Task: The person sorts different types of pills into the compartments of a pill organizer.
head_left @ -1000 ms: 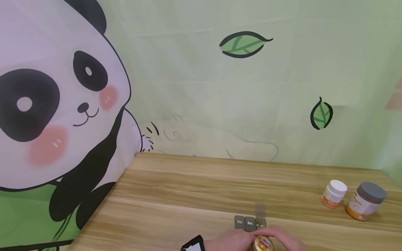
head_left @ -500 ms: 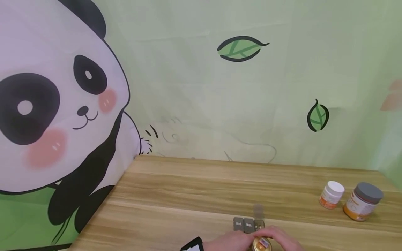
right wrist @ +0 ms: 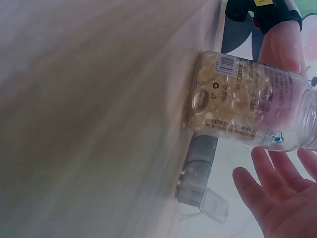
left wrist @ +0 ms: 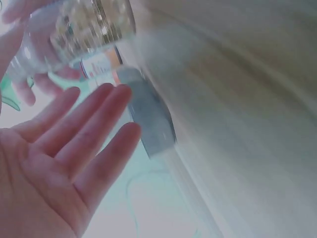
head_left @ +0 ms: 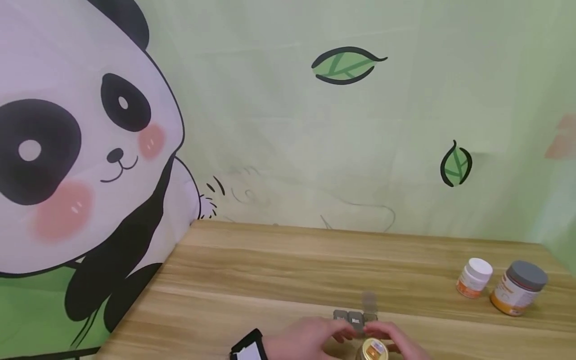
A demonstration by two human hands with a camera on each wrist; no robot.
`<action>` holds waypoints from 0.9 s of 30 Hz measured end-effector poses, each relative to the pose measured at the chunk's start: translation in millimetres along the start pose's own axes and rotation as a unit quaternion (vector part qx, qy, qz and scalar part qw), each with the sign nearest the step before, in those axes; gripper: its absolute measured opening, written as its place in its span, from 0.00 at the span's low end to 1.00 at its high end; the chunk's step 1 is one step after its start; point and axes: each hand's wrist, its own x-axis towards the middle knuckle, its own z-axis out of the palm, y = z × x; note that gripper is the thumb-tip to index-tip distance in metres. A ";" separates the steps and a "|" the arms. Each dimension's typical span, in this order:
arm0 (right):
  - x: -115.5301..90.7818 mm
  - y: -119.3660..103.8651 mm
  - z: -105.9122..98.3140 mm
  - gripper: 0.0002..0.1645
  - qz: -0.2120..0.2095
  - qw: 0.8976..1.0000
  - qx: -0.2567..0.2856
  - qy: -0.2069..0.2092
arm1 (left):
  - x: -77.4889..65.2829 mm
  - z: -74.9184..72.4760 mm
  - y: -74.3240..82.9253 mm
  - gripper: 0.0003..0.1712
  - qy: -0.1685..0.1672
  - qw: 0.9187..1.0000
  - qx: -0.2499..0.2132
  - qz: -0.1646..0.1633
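Note:
A clear jar (right wrist: 237, 96) with a gold lid (head_left: 375, 349) stands upright on the table, with yellowish softgels inside its lower part. My left hand (head_left: 310, 339) is to the left of the jar, its fingers extended and apart from it in the left wrist view. My right hand (head_left: 398, 340) is at the jar's right side, fingers loosely bent and spread near its upper end. Just behind the jar lies a grey pill organizer (head_left: 355, 319), partly covered by my fingers. One clear compartment lid (right wrist: 214, 205) stands raised at its right end.
A small white-capped bottle (head_left: 474, 278) and a larger grey-capped jar (head_left: 519, 288) stand at the table's right side. A black device with a white face (head_left: 249, 347) is strapped to my left wrist. Behind the wooden table (head_left: 270, 265) hangs a panda-printed cloth (head_left: 270, 110).
Both hands were together at the gold lid. My left hand has moved left, away from it, and its fingers have spread. My right hand stays beside the jar.

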 end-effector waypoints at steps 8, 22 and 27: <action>6.9 2.5 -5.0 0.30 0.077 0.981 0.157 -0.089 | -3.9 -6.7 -5.0 0.17 0.061 0.996 0.048 0.031; 8.4 7.2 -5.4 0.25 0.028 0.991 0.094 -0.096 | -2.7 -10.0 -4.4 0.14 0.083 0.993 0.071 0.047; 0.1 19.0 -11.5 0.31 0.005 0.990 0.107 -0.089 | -3.6 -10.3 -5.6 0.14 0.089 0.992 0.079 0.044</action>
